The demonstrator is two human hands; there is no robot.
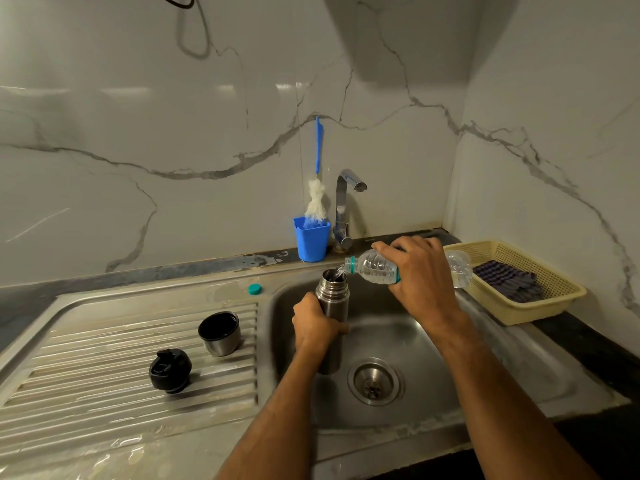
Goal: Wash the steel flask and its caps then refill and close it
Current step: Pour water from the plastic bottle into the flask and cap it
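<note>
Left hand (317,323) grips steel flask (333,306), upright over sink (433,393). Right hand (420,271) holds tilted water bottle (377,268), pouring into flask mouth. Refill under way. Stopper (170,370) and cup cap (220,333) on drainboard, not yet fitted.
</note>
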